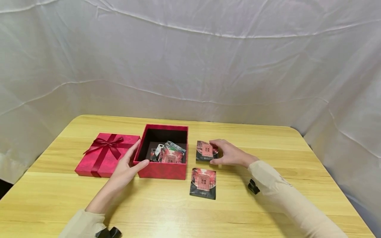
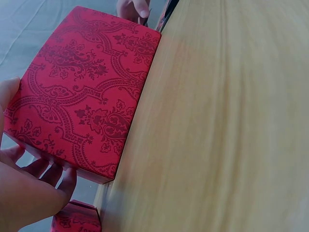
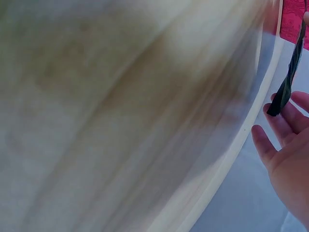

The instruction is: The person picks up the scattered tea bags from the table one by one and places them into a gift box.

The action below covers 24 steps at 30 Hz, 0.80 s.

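A red patterned gift box stands uncovered on the table, with several tea sachets inside. My left hand holds its front left corner, thumb at the front rim and fingers along the left side. The left wrist view shows that hand against the box's patterned wall. To the right of the box, my right hand grips a black and pink tea sachet by its right edge. Edge-on, this sachet appears between the fingers in the right wrist view. A similar sachet lies flat nearer me.
The box's red lid, tied with a dark red ribbon bow, lies left of the box. All of it sits on a light wooden table. A pale cloth hangs behind and at both sides.
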Tool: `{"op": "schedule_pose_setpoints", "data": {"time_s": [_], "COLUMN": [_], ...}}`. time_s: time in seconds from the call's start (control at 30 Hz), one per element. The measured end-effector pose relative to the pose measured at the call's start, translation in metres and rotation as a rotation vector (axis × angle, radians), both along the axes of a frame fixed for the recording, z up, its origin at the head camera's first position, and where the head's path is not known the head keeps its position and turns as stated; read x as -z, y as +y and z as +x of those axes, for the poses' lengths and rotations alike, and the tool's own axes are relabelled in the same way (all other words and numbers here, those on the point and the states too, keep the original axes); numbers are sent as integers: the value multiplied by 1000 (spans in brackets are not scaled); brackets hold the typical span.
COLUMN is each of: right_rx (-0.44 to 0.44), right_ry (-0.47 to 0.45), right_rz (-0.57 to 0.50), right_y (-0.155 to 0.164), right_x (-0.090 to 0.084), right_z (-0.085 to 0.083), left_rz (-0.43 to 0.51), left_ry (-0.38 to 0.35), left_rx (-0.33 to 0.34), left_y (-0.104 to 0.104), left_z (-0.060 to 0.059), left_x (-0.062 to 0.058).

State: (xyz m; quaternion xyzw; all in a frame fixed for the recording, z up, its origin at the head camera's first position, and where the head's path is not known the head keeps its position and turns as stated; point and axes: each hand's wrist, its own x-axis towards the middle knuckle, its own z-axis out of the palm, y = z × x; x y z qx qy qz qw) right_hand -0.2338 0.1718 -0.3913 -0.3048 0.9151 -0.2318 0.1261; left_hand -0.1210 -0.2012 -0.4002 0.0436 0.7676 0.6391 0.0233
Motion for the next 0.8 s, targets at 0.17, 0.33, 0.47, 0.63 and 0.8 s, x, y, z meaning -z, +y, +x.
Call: {"op": "schedule_pose_setpoints", "data": {"time_s": [0.17, 0.33, 0.47, 0.63, 0.8], "right_rx": [-7, 8, 15, 30, 42], "right_ry": [21, 22, 28, 32, 48], "right_rz": [-6, -3, 1, 1, 4], "right_y": [2, 3, 6, 10, 13], "right_x": [-1, -4, -4, -7, -11], "right_z": [3, 6, 6, 7, 10], "left_rz": [-7, -8, -2, -10, -28], "left_ry": [0, 3, 2, 1, 3], "left_rx": [-3, -1, -1, -1, -4], "left_y": [0, 0, 0, 0, 0], "left_z": [0, 0, 0, 0, 1], "left_x": [0, -1, -1, -1, -2]}}
